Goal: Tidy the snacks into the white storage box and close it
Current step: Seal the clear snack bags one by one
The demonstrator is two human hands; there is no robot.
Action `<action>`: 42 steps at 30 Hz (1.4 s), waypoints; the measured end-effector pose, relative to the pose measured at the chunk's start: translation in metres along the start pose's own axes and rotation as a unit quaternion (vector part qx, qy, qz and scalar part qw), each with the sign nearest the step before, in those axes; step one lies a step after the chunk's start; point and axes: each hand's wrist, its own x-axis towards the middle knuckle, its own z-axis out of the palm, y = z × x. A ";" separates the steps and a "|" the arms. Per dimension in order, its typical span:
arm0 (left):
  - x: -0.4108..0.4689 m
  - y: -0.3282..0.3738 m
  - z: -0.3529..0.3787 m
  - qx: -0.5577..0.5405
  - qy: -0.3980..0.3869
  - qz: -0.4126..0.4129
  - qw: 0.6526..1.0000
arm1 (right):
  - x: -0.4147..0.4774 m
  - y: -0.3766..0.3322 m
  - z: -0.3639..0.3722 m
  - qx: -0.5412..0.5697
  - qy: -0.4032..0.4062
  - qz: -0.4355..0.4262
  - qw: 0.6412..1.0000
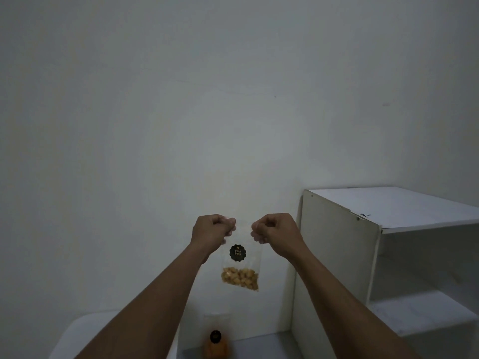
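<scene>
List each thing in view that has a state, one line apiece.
Clear snack bag: held in the air, hanging, yellow snacks settled at the bottom.
Left hand: pinches the bag's top left corner.
Right hand: pinches its top right corner.
Orange snack bag: upright below, untouched, blurred.
White shelf unit: open-fronted.
White rounded object, lower left: open or closed, cannot tell.

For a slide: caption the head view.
Left hand and right hand pinch the top corners of a clear snack bag, held beside a white shelf.
</scene>
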 end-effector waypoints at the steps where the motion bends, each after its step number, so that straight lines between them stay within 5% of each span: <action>1: 0.000 0.000 0.004 0.030 0.042 0.000 0.999 | 0.000 0.001 0.002 -0.007 0.013 -0.001 1.000; 4: -0.003 0.005 0.013 0.119 0.144 -0.002 0.982 | -0.004 0.007 0.008 -0.027 0.045 -0.004 0.999; 9: -0.009 0.004 0.017 -0.094 0.014 -0.108 0.990 | -0.011 0.015 0.018 -0.065 0.078 -0.028 0.994; 13: -0.012 -0.003 0.018 -0.168 0.008 -0.136 0.976 | -0.017 0.024 0.024 -0.118 0.062 -0.061 0.989; 22: -0.012 -0.013 0.007 -0.099 -0.084 -0.093 0.987 | -0.019 0.016 0.019 0.000 -0.030 0.052 0.998; 28: -0.016 -0.022 -0.007 -0.146 -0.122 -0.173 0.966 | -0.023 0.024 0.027 0.052 -0.065 0.082 0.993; 35: -0.016 -0.029 -0.004 -0.117 -0.084 -0.209 0.967 | -0.034 0.037 0.029 -0.042 -0.076 0.048 0.995; 39: -0.010 -0.035 0.007 -0.087 -0.050 -0.194 0.976 | -0.039 0.062 0.031 -0.186 -0.083 0.017 0.979; 42: -0.007 -0.053 0.018 -0.033 -0.029 -0.159 0.986 | -0.036 0.084 0.030 -0.173 -0.045 0.011 0.984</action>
